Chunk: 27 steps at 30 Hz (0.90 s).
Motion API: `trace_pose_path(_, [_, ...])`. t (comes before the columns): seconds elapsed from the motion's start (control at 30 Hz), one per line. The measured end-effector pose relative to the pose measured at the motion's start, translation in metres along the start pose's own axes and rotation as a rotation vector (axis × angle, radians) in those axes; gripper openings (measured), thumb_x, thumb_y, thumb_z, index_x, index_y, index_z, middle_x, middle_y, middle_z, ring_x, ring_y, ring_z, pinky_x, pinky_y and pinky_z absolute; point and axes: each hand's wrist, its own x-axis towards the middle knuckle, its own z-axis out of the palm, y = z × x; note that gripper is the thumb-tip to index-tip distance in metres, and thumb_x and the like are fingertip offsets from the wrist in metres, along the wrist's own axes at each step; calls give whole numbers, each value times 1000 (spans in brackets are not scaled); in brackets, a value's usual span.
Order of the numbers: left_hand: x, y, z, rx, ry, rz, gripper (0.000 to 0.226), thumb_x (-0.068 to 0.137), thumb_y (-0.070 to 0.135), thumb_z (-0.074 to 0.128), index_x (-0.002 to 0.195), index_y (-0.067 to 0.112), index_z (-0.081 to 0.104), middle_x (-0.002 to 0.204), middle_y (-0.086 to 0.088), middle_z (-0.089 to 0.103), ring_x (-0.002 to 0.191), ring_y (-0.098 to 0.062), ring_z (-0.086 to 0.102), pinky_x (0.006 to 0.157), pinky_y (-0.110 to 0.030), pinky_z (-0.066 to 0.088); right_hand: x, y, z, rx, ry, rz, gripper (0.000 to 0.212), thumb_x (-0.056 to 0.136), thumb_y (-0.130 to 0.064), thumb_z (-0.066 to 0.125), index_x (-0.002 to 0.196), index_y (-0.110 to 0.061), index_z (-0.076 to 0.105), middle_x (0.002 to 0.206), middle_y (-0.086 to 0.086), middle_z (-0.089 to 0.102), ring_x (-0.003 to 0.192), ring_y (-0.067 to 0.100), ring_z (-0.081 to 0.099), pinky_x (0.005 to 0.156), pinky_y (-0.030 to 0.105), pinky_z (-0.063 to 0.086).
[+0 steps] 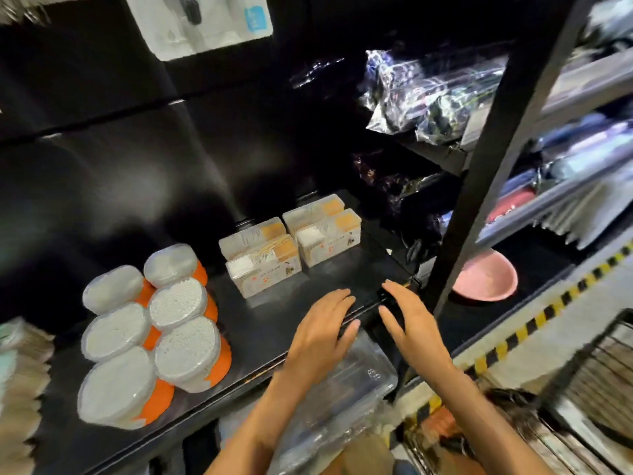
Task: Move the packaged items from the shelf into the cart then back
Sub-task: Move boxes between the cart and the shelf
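Several clear boxes of cotton swabs and toothpicks (267, 262) stand in two short rows on the black shelf (274, 323). To their left sit several round tubs of white cotton buds with orange bases (178, 303). My left hand (322, 334) hovers over the shelf's front edge, fingers straight, holding nothing. My right hand (411, 323) is beside it, just past the shelf's right corner, also with relaxed fingers and nothing in it. The wire cart (589, 389) shows at the lower right.
A black upright post (486, 176) stands right of my hands. A pink bowl (486, 275) lies on the lower right shelf. Clear plastic boxes (342, 395) sit on the shelf below. Wrapped goods (421, 94) fill the upper right. Yellow-black tape (534, 323) marks the floor edge.
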Motion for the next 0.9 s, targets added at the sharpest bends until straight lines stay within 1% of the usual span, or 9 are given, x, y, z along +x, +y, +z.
trace_pose_path(0.1, [-1,39,20,-138,-16,98,47,99,38,38,126,5,59,131,-9,58,125,-18,49,110,-25,30,-54,18,-24,-58,82,66,42,96,-30,51,137,-20,48,140,-7,46,131,8,41,107,16,26])
trace_pose_path(0.2, [-3,84,48,-268,-85,159,49,100,40,34,130,8,55,136,-7,55,128,-16,45,109,-24,29,-111,38,-54,-62,155,193,45,94,-39,44,139,-32,41,140,-20,37,131,-3,32,106,12,21])
trace_pose_path(0.33, [-6,144,93,-386,-212,213,53,100,44,29,135,10,51,141,-2,50,132,-9,37,110,-26,28,-176,69,-101,-105,281,363,46,93,-52,37,137,-40,37,141,-23,34,130,-4,31,106,19,26])
trace_pose_path(0.43, [-2,184,124,-421,-312,268,61,99,51,21,136,12,51,141,0,49,133,-9,37,111,-27,27,-213,92,-132,-135,380,476,50,93,-61,33,138,-40,37,140,-21,36,127,0,35,105,26,31])
trace_pose_path(0.5, [6,209,145,-429,-370,319,62,98,53,20,137,14,49,142,0,49,134,-12,40,112,-29,29,-232,105,-150,-133,429,561,49,91,-64,33,134,-41,35,137,-20,37,126,1,34,105,23,28])
trace_pose_path(0.57, [18,235,167,-434,-400,369,62,98,53,21,137,14,48,141,-1,50,132,-14,41,112,-27,28,-247,123,-168,-138,491,610,61,84,-75,30,133,-40,36,135,-20,37,125,-1,33,104,20,25])
trace_pose_path(0.73, [50,295,239,-461,-499,425,60,98,55,26,140,16,43,145,1,44,136,-12,36,113,-29,29,-266,186,-218,-138,558,710,80,80,-78,26,139,-26,42,138,-17,36,129,2,32,109,23,22])
trace_pose_path(0.8, [62,314,267,-441,-564,408,71,93,65,15,146,21,33,150,9,31,139,-4,24,116,-25,21,-269,216,-235,-110,568,739,82,81,-80,23,140,-26,41,141,-16,37,132,2,32,111,27,26])
trace_pose_path(0.9, [76,332,304,-382,-647,387,83,85,74,1,149,24,21,148,18,16,139,3,9,115,-17,5,-273,256,-250,-95,516,826,87,79,-83,19,144,-27,36,149,-11,34,137,5,27,114,30,21])
